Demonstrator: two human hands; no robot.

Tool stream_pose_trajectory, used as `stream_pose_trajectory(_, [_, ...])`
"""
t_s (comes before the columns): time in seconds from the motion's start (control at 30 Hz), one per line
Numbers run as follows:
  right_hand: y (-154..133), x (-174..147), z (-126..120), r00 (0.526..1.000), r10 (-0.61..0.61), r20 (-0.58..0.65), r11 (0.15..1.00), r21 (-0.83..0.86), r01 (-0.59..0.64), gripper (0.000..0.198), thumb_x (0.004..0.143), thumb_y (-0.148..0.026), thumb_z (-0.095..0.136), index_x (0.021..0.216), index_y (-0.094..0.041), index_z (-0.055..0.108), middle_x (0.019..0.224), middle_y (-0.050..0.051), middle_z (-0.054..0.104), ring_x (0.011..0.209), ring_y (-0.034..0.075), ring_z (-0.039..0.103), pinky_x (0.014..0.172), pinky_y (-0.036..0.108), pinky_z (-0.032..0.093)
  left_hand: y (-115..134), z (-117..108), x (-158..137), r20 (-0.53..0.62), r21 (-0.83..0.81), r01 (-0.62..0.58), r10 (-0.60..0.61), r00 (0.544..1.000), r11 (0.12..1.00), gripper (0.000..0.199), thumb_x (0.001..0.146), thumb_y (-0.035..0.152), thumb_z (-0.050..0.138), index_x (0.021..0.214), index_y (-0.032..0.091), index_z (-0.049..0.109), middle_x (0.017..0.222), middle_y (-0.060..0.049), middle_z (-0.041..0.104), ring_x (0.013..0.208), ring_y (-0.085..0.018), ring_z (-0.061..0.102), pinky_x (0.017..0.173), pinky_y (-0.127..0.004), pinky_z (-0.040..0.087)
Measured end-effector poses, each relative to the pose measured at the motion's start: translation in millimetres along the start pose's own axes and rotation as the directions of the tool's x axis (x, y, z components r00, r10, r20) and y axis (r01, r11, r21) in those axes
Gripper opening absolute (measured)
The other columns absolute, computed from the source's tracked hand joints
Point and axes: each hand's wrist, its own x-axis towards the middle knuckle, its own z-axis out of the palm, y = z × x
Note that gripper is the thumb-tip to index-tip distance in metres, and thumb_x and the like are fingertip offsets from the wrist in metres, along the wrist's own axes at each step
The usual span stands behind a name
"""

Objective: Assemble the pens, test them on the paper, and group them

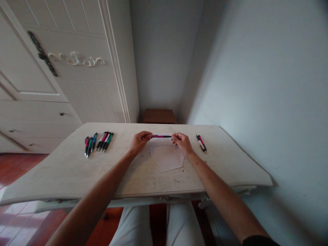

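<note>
A purple and black pen [162,136] lies level between my two hands, over the far part of a lined sheet of paper [167,159]. My left hand [141,139] pinches one end of the pen. At the other end, the fingers of my right hand [181,140] are closed on its dark tip. The paper rests on the white table [128,181], its near edge slanted.
Several pens [104,141] in mixed colours lie grouped on the table's left, beside another small cluster of pens [89,145]. Two pens [201,143] lie to the right. A wall [269,102] borders the right side; a white cabinet [89,89] stands behind left.
</note>
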Motion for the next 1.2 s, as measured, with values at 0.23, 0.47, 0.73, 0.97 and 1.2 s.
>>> stream_pose_trajectory(0.23, [-1.4,-0.1,-0.3,1.000,0.011,0.000,1.000,0.009,-0.011,0.022,0.071,-0.040,0.060,0.075,-0.018,0.064,0.068,0.002,0.067,0.057,0.014,0.061,0.053,0.024,0.045,-5.4,0.9,0.1,-0.001,-0.002,-0.042,0.042,0.999,0.999,0.046,0.076,0.050,0.067,0.105,0.015,0.064,0.098,-0.009,0.069,0.085,-0.019,0.063,0.071,-0.028,0.049])
stream_pose_trajectory(0.47, [-1.7,-0.2,1.6,1.000,-0.025,-0.010,0.999,0.030,0.025,0.022,0.071,-0.039,0.060,0.075,-0.018,0.063,0.066,0.001,0.065,0.057,0.013,0.060,0.053,0.024,0.043,-1.5,-0.1,-1.1,-0.003,0.234,-0.063,0.066,0.998,0.970,0.051,0.087,0.059,0.045,0.060,0.017,0.057,0.053,0.001,0.052,0.053,-0.013,0.047,0.053,-0.025,0.036])
stream_pose_trajectory(0.73, [-0.7,0.0,-0.7,1.000,-0.019,-0.006,1.000,0.016,0.019,0.022,0.072,-0.039,0.060,0.076,-0.018,0.063,0.068,0.002,0.066,0.057,0.014,0.061,0.055,0.025,0.046,-8.3,0.6,1.7,0.040,0.067,-0.078,0.076,0.996,0.995,0.033,0.076,0.046,0.064,0.088,0.015,0.070,0.081,-0.007,0.072,0.072,-0.018,0.064,0.067,-0.028,0.048])
stream_pose_trajectory(0.97, [2.9,1.3,0.9,0.999,-0.032,-0.007,0.999,-0.011,0.032,0.022,0.072,-0.039,0.059,0.076,-0.018,0.064,0.068,0.002,0.066,0.057,0.014,0.061,0.054,0.024,0.045,-3.6,1.4,-1.7,-0.021,0.101,-0.075,0.077,0.997,0.992,0.043,0.076,0.049,0.066,0.104,0.016,0.065,0.097,-0.008,0.070,0.087,-0.020,0.064,0.070,-0.028,0.048])
stream_pose_trajectory(1.2, [1.4,1.2,0.6,1.000,-0.024,-0.013,1.000,-0.004,0.024,0.021,0.070,-0.039,0.059,0.075,-0.018,0.063,0.065,0.001,0.063,0.056,0.014,0.060,0.055,0.025,0.046,-6.3,-0.3,0.3,0.064,0.216,-0.077,0.065,0.996,0.973,0.045,0.086,0.053,0.049,0.060,0.018,0.060,0.056,-0.001,0.060,0.055,-0.014,0.054,0.057,-0.025,0.042])
